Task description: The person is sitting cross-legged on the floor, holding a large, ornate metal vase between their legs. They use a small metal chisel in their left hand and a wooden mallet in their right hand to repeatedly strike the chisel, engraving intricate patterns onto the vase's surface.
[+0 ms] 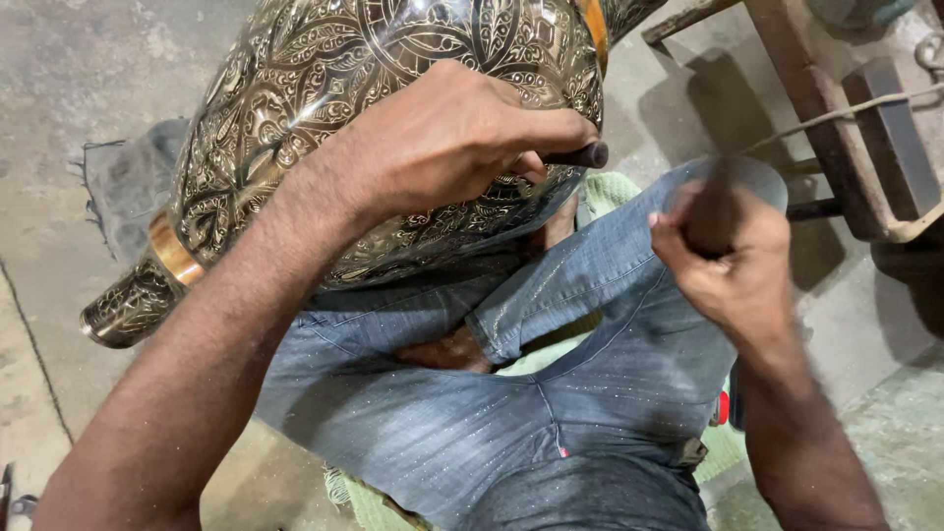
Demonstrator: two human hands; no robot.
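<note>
As the person sits with the legs crossed in faded blue jeans (551,393) on a pale green cloth (610,192), both forearms reach forward from the bottom of the view. The right hand (733,265) is curled tight into a fist around the brown wooden handle of a hammer (713,211), whose head is blurred just above the knuckles, over the right knee. The left hand (447,138) is also closed: its fingers wrap a thin dark chisel (580,155), and only the blunt end shows past the index finger and thumb, pointing toward the hammer, with a small gap between them. This hand rests on a large engraved metal vase (324,108), which lies tilted across the left thigh, its narrow neck with a copper band going down to the left over the grey concrete floor (69,79). To the right, beyond the knee, a rusty metal frame (836,128) stands close, while the floor on the left gives wide room.
</note>
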